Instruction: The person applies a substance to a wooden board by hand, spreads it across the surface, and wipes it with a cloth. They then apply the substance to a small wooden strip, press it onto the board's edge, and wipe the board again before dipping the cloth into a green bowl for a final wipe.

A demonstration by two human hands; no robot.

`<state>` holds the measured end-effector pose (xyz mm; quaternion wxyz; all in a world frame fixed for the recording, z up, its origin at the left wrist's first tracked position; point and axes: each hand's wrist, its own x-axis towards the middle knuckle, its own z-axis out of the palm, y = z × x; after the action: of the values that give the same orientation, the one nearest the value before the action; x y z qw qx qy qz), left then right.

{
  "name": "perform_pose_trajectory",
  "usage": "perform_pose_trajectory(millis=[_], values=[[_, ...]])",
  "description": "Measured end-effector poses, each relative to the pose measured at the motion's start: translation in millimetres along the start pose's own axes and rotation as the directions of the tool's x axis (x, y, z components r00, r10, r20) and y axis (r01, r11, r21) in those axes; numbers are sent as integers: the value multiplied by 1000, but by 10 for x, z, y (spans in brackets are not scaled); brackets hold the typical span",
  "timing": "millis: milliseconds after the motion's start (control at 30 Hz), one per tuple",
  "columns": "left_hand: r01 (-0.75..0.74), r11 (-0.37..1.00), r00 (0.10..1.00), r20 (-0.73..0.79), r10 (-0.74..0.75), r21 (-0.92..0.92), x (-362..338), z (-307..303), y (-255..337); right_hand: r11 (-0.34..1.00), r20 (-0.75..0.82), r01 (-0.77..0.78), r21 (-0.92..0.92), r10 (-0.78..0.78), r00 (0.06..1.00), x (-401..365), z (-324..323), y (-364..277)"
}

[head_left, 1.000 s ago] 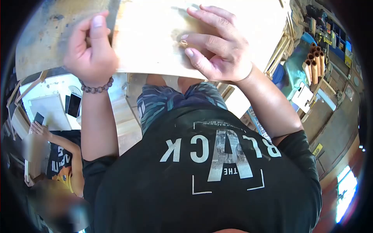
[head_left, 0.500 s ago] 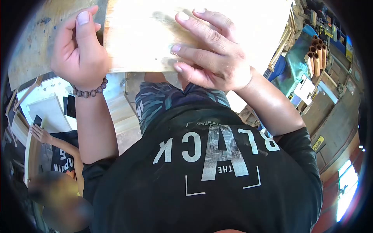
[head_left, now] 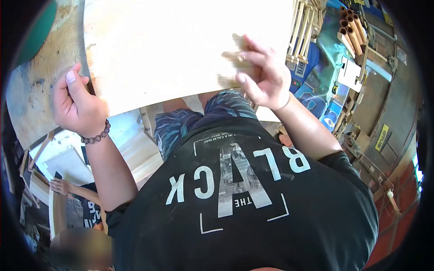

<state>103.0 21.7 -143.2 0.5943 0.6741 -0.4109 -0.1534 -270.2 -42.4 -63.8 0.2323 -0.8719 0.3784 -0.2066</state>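
A pale wooden board (head_left: 181, 58), washed out by bright light, lies in front of me on a stained work table (head_left: 49, 97). Beside the board's near left corner is my left hand (head_left: 80, 104), fingers curled in and thumb resting over them. What it holds, if anything, is hidden. A beaded bracelet (head_left: 96, 137) circles that wrist. Over the right part of the board hovers my right hand (head_left: 267, 79), its fingers loosely spread and nothing visible in them. Shadows of those fingers fall on the board just left of the fingertips.
A green round-edged object (head_left: 38, 34) stands on the table at the far left. Wooden slats (head_left: 302, 29) and a bundle of brown tubes (head_left: 352, 28) are at the right. At lower left, another person's hand (head_left: 61, 186) touches a wooden piece (head_left: 58, 212).
My right hand has lifted or shifted right over the board, its fingers apart. My left hand stays curled by the board's edge. The view has shifted, bringing the green object into sight.
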Motion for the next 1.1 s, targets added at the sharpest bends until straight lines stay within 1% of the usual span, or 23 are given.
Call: perform_pose_trajectory(millis=[33,100,167,200,233,300,400,433,467,500,567,600,633,700,767,800,900,933,1033,1100], values=[[25,1000,1000,11,-25,18,-3,-16,7,993,-35,-84,83,87,996,14,30,18],[70,996,997,31,-72,46,-2,-29,-7,998,-65,42,-42,-44,997,156,16,34],[100,995,995,25,-100,27,-13,-28,-45,998,-39,7,-69,-9,999,247,53,25],[115,993,993,28,-116,21,-18,-33,-59,998,-31,16,-62,-18,999,298,57,-12],[112,993,993,31,-113,25,-7,-29,-70,994,-58,109,-27,-110,992,314,163,29],[117,992,992,42,-118,43,-8,-43,-89,997,-8,25,-78,-26,1000,299,290,-200],[135,990,990,34,-136,30,5,-37,-63,991,113,125,56,-131,985,282,485,-423],[142,990,990,23,-143,18,13,-33,-53,987,63,153,58,-156,986,277,465,-496],[140,990,990,23,-141,10,21,-30,-48,970,57,99,223,-114,992,286,432,-476],[141,990,990,25,-141,3,25,-33,-55,923,60,45,383,-73,996,290,403,-453],[155,988,988,29,-155,2,11,-50,-52,882,-51,-52,468,86,995,328,269,-409],[163,987,986,30,-163,4,17,-54,-54,906,-104,-50,420,103,989,344,206,-299],[173,985,984,30,-173,6,19,-51,-62,940,-116,-79,332,124,986,342,161,-147],[177,984,984,35,-177,14,17,-67,-88,998,-200,-53,14,55,978,395,10,146],[183,983,982,37,-183,14,24,-113,-134,986,-266,-62,-152,20,964,439,-78,372],[186,983,982,38,-186,4,30,-123,-161,983,-243,-74,-169,32,970,455,-71,442],[184,983,983,16,-184,0,21,-88,-159,967,-131,-13,-256,-21,991,432,-52,385],[180,984,984,2,-180,3,18,-78,-150,956,-125,-3,-293,-35,991,427,1,381],[188,982,982,31,-188,6,27,-154,-234,945,-133,-9,-327,-36,990,434,6,369],[199,980,978,57,-198,-3,6,-193,-241,950,-117,4,-311,-43,992,413,-2,362]])
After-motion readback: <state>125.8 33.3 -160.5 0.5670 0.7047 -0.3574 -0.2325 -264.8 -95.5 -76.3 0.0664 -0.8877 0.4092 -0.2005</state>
